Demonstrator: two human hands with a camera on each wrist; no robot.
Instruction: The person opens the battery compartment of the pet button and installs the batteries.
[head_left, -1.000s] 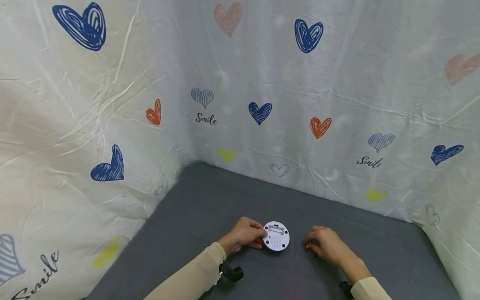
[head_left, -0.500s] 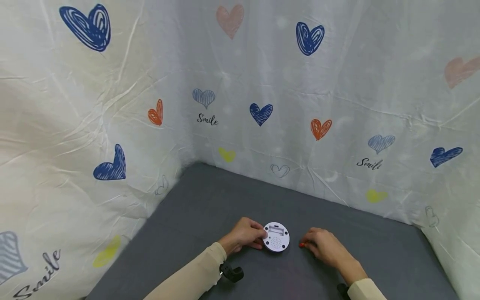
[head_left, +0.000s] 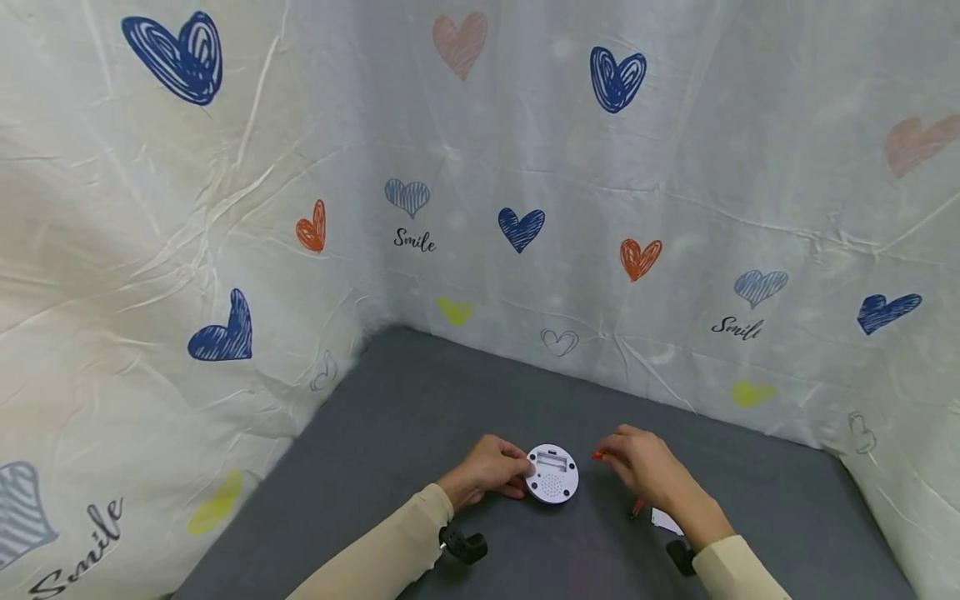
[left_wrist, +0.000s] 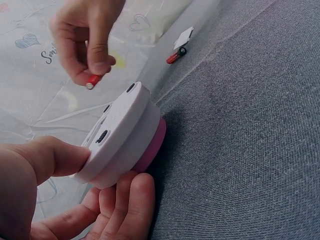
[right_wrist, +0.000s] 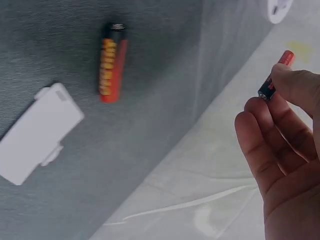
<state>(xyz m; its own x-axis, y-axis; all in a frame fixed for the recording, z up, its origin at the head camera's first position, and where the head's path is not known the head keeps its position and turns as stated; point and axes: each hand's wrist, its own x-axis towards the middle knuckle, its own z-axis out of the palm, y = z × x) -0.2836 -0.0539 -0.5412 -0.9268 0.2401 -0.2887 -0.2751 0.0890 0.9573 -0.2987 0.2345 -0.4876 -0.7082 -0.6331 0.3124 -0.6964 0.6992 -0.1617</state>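
Note:
A round white device point(head_left: 555, 487) with a pink lower part point(left_wrist: 152, 145) lies with its vent holes and battery slot point(head_left: 552, 461) facing up. My left hand point(head_left: 487, 467) grips its left edge, thumb on the upper face and fingers curled beneath. To the right of it, my right hand point(head_left: 652, 471) pinches a small red-and-black battery point(right_wrist: 277, 72) between thumb and fingers, raised above the table. A second battery point(right_wrist: 112, 65) lies on the cloth below this hand. Beside that rests a white battery cover point(right_wrist: 40, 135) with small tabs.
Grey cloth point(head_left: 450, 383) covers the table. A pale curtain point(head_left: 570, 167) printed with hearts and "Smile" stands along its back and sides. Dark wrist camera mounts point(head_left: 463, 546) sit at both wrists.
My right hand has lifted, carrying the battery a little left and farther from me. The second battery and the cover now show beneath it. My left hand and the device stay put.

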